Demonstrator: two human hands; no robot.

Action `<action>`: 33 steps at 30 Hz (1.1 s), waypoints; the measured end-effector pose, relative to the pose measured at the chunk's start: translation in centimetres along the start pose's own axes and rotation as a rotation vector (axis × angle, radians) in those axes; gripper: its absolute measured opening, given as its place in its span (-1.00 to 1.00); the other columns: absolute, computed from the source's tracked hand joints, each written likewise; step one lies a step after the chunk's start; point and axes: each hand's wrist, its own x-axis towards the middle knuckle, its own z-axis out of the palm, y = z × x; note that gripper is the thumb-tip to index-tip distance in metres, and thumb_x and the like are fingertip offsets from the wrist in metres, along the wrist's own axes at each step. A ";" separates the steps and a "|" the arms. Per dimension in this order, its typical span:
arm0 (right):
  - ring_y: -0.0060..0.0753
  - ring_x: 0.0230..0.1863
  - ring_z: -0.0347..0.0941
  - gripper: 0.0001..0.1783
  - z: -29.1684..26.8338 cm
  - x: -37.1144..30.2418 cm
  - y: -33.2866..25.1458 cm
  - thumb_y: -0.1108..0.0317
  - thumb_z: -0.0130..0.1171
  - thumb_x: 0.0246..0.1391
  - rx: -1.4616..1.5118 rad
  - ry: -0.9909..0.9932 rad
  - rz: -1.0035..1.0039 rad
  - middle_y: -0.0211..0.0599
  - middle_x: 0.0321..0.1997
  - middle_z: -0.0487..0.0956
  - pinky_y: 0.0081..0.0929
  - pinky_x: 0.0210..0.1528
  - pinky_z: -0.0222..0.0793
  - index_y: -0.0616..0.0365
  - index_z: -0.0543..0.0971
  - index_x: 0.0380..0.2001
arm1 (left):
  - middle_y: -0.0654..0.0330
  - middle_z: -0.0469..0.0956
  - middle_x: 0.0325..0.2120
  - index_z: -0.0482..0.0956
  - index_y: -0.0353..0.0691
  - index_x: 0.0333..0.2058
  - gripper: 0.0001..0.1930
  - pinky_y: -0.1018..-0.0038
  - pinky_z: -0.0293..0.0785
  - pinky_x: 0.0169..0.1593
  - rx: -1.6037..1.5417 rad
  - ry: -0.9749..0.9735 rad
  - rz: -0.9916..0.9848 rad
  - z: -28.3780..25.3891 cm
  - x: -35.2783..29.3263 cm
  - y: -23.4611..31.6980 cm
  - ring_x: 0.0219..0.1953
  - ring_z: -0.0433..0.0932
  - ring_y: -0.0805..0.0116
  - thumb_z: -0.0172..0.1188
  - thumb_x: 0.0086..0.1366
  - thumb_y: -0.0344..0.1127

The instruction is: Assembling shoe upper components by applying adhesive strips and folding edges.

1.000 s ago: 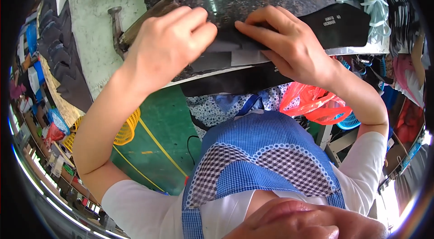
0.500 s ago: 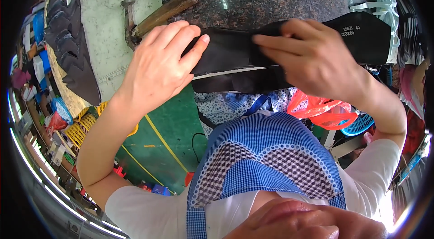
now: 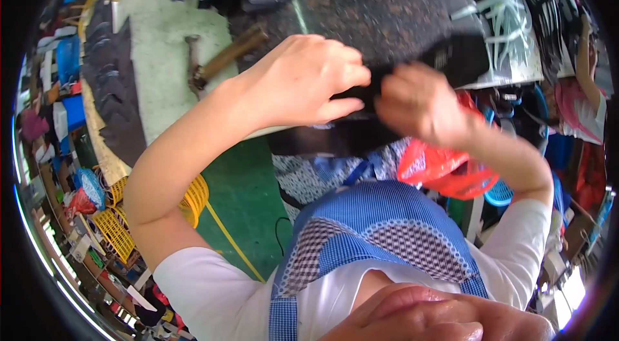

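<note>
Left grip (image 3: 312,78) and right grip (image 3: 420,106), closed, pinch black material (image 3: 368,95) spanning between them.

Right hand (image 3: 422,103) seemingly on black piece (image 3: 465,59)

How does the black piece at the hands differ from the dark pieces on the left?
The black piece is at the left hand and right hand; the dark pieces lie apart from both. The black piece carries a blurred pale marking; the dark pieces show none. The dark pieces overlap in a row, while the black piece extends rightward past the right hand. Both look dark and sheet-like.
</note>
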 end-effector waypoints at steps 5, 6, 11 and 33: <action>-0.29 -0.31 0.46 -0.87 9.1 -6.4 -7.0 0.27 0.20 -0.13 0.172 -0.101 0.150 -0.35 -0.35 0.42 -0.33 -0.34 0.47 0.07 0.53 -0.52 | 0.16 0.73 -0.24 0.72 -0.12 -0.15 -0.80 0.26 0.61 -0.15 0.380 0.577 -0.133 -4.3 3.9 -5.0 -0.22 0.71 0.10 0.34 0.27 -0.25; -0.27 -0.30 0.48 -0.88 10.9 -7.6 -7.2 0.28 0.19 -0.11 0.169 -0.139 0.216 -0.33 -0.34 0.44 -0.30 -0.32 0.51 0.08 0.53 -0.53 | 0.14 0.72 -0.17 0.70 -0.12 -0.04 -0.71 0.26 0.60 -0.08 0.503 0.656 -0.197 -5.9 4.6 -6.8 -0.15 0.69 0.08 0.34 0.29 -0.22; -0.10 -0.12 0.61 -0.72 6.5 -4.9 -5.6 0.25 0.35 0.11 0.662 -0.174 0.376 -0.18 -0.18 0.63 -0.14 -0.14 0.58 0.18 0.65 -0.18 | 0.11 0.68 -0.16 0.66 -0.15 0.02 -0.61 0.34 0.56 -0.06 0.403 0.649 -0.238 -10.8 2.9 -16.7 -0.10 0.68 0.16 0.42 0.23 -0.23; -0.01 -0.03 0.59 -0.70 -13.1 -8.9 15.0 0.18 0.29 0.12 -0.301 0.463 0.883 -0.11 -0.19 0.68 -0.18 0.02 0.49 0.21 0.67 -0.23 | 0.22 0.69 -0.37 0.72 -0.23 -0.24 -0.81 0.38 0.62 -0.16 0.291 0.352 -0.208 4.8 -2.1 4.6 -0.24 0.72 0.26 0.40 0.14 -0.41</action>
